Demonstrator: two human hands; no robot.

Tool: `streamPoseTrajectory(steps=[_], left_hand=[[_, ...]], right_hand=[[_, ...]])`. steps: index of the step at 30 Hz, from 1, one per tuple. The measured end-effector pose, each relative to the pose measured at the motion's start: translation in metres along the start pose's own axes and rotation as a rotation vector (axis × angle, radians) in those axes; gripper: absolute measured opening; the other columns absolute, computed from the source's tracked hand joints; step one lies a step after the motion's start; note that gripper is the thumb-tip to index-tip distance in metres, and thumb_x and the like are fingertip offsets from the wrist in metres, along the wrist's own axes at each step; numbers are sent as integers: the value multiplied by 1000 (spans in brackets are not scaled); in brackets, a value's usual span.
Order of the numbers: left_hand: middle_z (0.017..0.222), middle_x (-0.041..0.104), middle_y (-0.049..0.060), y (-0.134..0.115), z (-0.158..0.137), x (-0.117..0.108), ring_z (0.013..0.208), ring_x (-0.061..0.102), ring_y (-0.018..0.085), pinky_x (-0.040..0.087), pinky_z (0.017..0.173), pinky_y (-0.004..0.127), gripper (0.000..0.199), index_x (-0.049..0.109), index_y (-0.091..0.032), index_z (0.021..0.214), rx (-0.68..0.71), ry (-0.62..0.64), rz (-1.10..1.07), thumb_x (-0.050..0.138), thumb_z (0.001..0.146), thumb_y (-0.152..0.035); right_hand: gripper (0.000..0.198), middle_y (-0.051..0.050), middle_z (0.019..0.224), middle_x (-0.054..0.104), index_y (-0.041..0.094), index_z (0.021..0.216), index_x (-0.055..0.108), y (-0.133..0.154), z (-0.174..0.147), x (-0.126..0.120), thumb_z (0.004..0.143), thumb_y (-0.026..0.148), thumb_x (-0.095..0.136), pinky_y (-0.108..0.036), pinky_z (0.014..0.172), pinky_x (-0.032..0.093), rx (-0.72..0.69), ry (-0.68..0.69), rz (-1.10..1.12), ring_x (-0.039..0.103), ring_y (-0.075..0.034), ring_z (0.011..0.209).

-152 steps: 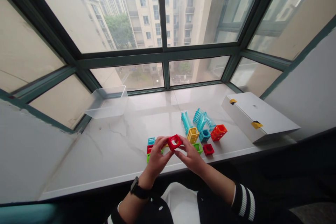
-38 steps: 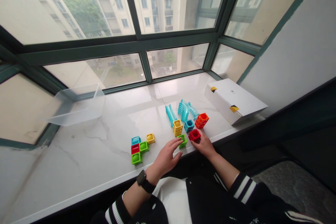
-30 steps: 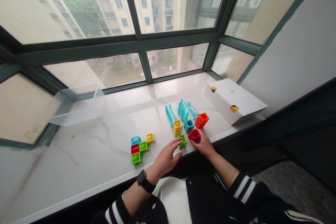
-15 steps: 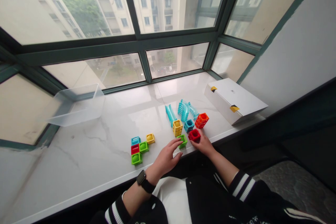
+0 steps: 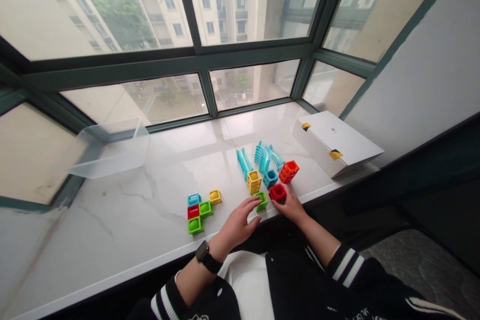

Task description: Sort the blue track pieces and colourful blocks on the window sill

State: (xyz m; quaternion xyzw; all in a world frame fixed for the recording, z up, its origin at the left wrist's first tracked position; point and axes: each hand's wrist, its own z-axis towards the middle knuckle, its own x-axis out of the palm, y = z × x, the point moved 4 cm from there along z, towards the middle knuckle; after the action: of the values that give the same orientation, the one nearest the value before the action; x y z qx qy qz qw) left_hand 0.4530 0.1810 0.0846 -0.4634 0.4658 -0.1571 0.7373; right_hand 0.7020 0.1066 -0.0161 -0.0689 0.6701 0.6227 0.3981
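My right hand [image 5: 293, 206] grips a red toy block [image 5: 278, 192] close to the sill's front edge. To its left, my left hand [image 5: 240, 222] has its thumb apart and its fingertips reaching over a green block [image 5: 262, 202]; whether they press on it I cannot tell. Behind these stand a yellow block [image 5: 254, 181], a blue block [image 5: 270, 178] and an orange-red block [image 5: 288, 172]. Translucent blue track pieces, among them a straight one [image 5: 245, 164] and a curved one [image 5: 263, 156], lie farther back.
Left of my hands several blocks form a group, with a yellow block [image 5: 215, 196] at its right. A clear plastic bin [image 5: 108, 170] stands at the far left of the marble sill [image 5: 157, 230]. A white box [image 5: 339, 140] sits at the right, and windows rise behind.
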Motion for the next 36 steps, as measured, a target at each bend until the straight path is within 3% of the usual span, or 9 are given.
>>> streamPoseTrajectory(steps=[4, 8, 12, 16, 20, 24, 29, 33, 36], left_hand=[[150, 62, 5, -4, 0, -10, 138, 61, 23, 50, 120, 45, 40, 64, -33, 140, 39, -52, -7, 61, 101, -25], [134, 70, 8, 2, -6, -38, 111, 72, 21, 61, 100, 39, 31, 69, -30, 131, 61, -175, -2, 56, 104, -26], [125, 73, 9, 30, -29, -81, 113, 71, 24, 59, 101, 41, 26, 72, -26, 124, -6, -399, 92, 56, 103, -29], [120, 75, 7, 67, -68, -122, 109, 72, 25, 59, 100, 43, 24, 72, -25, 119, -174, -593, 193, 58, 101, -33], [118, 76, 6, 87, -103, -142, 114, 70, 27, 57, 105, 46, 25, 73, -25, 116, -245, -712, 299, 57, 100, -36], [121, 74, 6, 95, -114, -140, 117, 69, 27, 55, 108, 48, 25, 72, -26, 117, -253, -713, 347, 55, 100, -34], [132, 69, 10, 98, -96, -124, 125, 64, 29, 52, 114, 52, 28, 71, -24, 121, -237, -651, 420, 56, 99, -30], [139, 66, 13, 99, -73, -111, 133, 59, 34, 47, 118, 56, 30, 70, -22, 125, -245, -603, 547, 57, 98, -27], [142, 65, 14, 103, -58, -99, 138, 56, 36, 41, 120, 60, 32, 69, -22, 128, -255, -556, 620, 57, 99, -28]], right_hand=[[77, -18, 132, 69, 20, 145, 51, -2, 0, 0, 80, 52, 77, -54, 106, 56, -12, 2, 9, 69, -37, 123], [83, -20, 143, 63, 20, 150, 48, -4, -4, -3, 78, 49, 79, -56, 113, 51, -48, 3, 24, 63, -38, 133], [81, -19, 154, 52, 22, 157, 41, -11, -14, -15, 81, 32, 68, -49, 110, 56, -64, 75, 84, 63, -32, 132], [79, -17, 149, 54, 20, 150, 49, -10, -21, -44, 72, 14, 54, -48, 111, 56, -85, 72, 50, 66, -28, 126], [63, -11, 119, 67, 23, 133, 61, 24, -22, -78, 73, 9, 50, -45, 97, 64, -157, -60, -17, 70, -26, 109], [41, -7, 102, 69, 25, 118, 66, 85, -21, -90, 83, 10, 50, -46, 91, 62, -303, -251, -43, 70, -25, 92], [27, -8, 105, 71, 26, 111, 69, 160, -17, -54, 95, 13, 52, -46, 95, 60, -519, -176, 116, 69, -26, 101], [37, -9, 117, 68, 28, 121, 70, 204, -14, 0, 94, 10, 52, -46, 104, 57, -590, 99, 175, 67, -27, 112], [47, -9, 127, 65, 28, 133, 65, 217, -9, 47, 91, 8, 53, -43, 105, 56, -547, 314, 116, 66, -24, 116]])
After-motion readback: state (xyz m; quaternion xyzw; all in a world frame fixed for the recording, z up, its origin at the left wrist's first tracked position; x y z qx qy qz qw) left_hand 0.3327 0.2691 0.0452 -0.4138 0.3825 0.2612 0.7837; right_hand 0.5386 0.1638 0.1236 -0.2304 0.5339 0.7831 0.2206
